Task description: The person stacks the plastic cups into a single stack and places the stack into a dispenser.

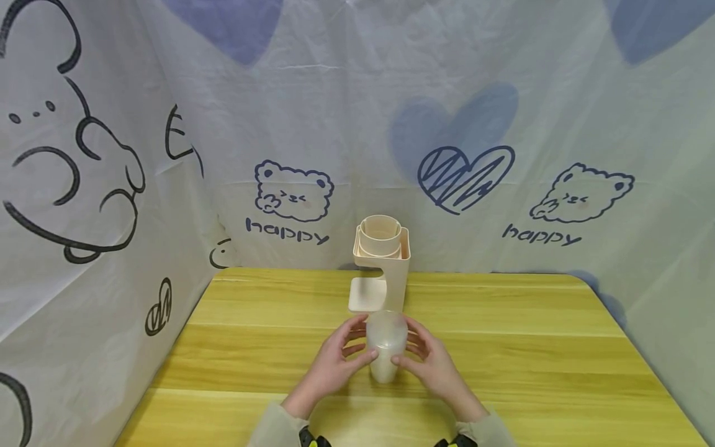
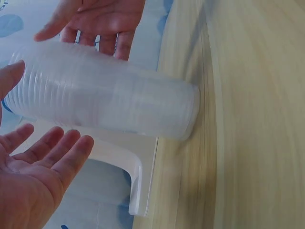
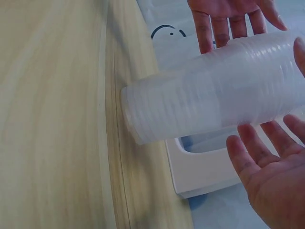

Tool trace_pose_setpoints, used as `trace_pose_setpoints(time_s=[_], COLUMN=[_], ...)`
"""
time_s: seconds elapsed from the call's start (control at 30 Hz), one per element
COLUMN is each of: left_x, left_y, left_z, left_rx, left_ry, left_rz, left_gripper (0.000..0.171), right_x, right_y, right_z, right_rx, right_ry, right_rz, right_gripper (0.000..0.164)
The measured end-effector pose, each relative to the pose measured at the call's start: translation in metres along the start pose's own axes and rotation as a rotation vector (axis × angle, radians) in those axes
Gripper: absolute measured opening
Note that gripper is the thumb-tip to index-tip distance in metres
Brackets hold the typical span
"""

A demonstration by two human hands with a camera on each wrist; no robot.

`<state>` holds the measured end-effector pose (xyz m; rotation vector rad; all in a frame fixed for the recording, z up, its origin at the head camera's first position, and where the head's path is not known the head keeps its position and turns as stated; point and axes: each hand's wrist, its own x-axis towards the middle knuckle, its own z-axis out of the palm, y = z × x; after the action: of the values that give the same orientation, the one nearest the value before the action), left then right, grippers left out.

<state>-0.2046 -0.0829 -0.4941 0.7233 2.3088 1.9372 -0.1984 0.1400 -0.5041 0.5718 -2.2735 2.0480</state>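
Observation:
A stack of clear plastic cups [image 1: 386, 341] stands upright between my two hands, its narrow bottom at or just above the wooden table. My left hand [image 1: 335, 360] is on its left side and my right hand [image 1: 432, 363] on its right. Both hands have loosely extended fingers around the stack, with the thumbs at its front. In the left wrist view the fingers of the left hand [image 2: 43, 167] lie close beside the ribbed cups [image 2: 109, 90]. The right wrist view shows the right hand [image 3: 281, 167] likewise, fingertips near the cup walls; light contact is hard to tell.
Just behind the cups stands a cream-coloured, C-shaped holder [image 1: 396, 279] with a round tube [image 1: 381, 234] on top and a flat base plate. The wooden table [image 1: 530, 347] ends at a printed cloth [image 1: 357, 124] behind and at the sides.

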Motion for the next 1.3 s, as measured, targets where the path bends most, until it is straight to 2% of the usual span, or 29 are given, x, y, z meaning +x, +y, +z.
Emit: trace_pose_setpoints(time_s=[0.33, 0.57, 1.03, 1.3], left_x=[-0.002, -0.008, -0.009, -0.007], left_y=[0.002, 0.042, 0.044, 0.044], left_z=[0.009, 0.013, 0.015, 0.015], left_rx=[-0.014, -0.01, -0.006, 0.018], left_ry=[0.061, 0.078, 0.108, 0.136], left_rz=[0.005, -0.014, 0.011, 0.029], left_gripper=[0.058, 0.053, 0.056, 0.052], right_x=[-0.003, -0.004, -0.004, -0.003], right_y=[-0.007, -0.006, -0.008, -0.011], right_z=[0.004, 0.006, 0.008, 0.009], right_rx=[0.061, 0.055, 0.023, 0.007], right_ry=[0.069, 0.075, 0.074, 0.083], right_rz=[-0.005, -0.014, -0.012, -0.027], right_gripper=[0.068, 0.065, 0.066, 0.065])
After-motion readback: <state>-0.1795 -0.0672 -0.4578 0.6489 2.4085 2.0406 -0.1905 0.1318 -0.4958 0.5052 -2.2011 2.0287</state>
